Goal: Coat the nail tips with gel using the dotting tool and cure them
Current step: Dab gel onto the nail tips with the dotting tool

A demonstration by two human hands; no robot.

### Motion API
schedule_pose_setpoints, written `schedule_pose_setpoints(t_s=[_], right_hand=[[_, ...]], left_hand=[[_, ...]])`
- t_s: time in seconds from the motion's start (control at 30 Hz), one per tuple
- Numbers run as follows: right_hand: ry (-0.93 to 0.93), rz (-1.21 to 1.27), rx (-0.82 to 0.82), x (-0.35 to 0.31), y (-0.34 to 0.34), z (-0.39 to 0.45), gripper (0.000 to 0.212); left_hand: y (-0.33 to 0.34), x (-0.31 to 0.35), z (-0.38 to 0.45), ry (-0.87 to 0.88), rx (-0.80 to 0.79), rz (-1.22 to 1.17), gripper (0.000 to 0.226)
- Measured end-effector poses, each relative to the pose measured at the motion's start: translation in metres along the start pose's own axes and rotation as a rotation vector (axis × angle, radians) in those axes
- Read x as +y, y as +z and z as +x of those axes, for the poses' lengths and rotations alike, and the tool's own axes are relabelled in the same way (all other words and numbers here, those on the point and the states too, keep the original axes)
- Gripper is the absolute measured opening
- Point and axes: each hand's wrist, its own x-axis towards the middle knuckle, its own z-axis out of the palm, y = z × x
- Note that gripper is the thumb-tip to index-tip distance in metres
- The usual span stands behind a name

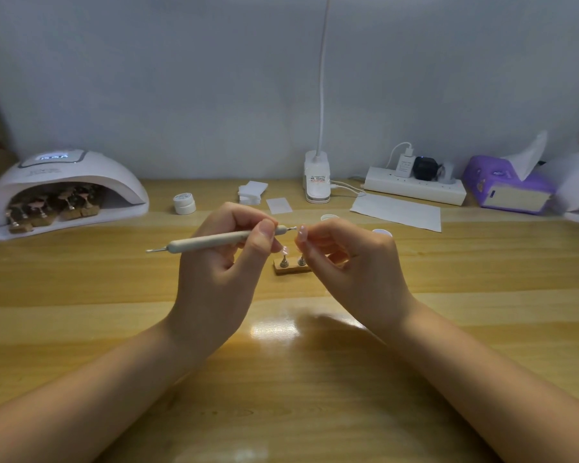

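Note:
My left hand [228, 259] grips a beige dotting tool [211, 242] level above the table, its metal ball end pointing right. That tip touches a small pale nail tip [302, 232] pinched in my right hand [351, 262]. Below and between my hands a small wooden block [291, 269] carries two metal stands, and the left stand bears a pink nail tip [285, 250]. A white curing lamp [64, 188] stands at the far left with its display lit. Several nail tips on wooden stands [47, 208] sit inside it.
A white gel jar [184, 202] stands behind my left hand, with wipe pads [252, 192] beside it. Two open pots [381, 232] peek from behind my right hand. A desk lamp base [317, 178], power strip [415, 188], paper sheet [396, 212] and purple tissue pack [508, 188] line the back.

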Motion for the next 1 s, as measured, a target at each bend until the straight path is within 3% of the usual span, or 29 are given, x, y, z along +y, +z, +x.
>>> schedule_pose_setpoints(t_s=[0.4, 0.7, 1.0], right_hand=[[0.047, 0.023, -0.006, 0.000, 0.000, -0.001, 0.007], [0.428, 0.153, 0.002, 0.014, -0.003, -0.002, 0.003], [0.503, -0.210, -0.139, 0.034, 0.003, -0.003, 0.014]], left_hand=[[0.000, 0.001, -0.001, 0.016, -0.016, 0.000, 0.013], [-0.003, -0.017, -0.004, -0.087, 0.026, 0.048, 0.008], [-0.003, -0.026, -0.007, -0.192, 0.063, 0.027, 0.010]])
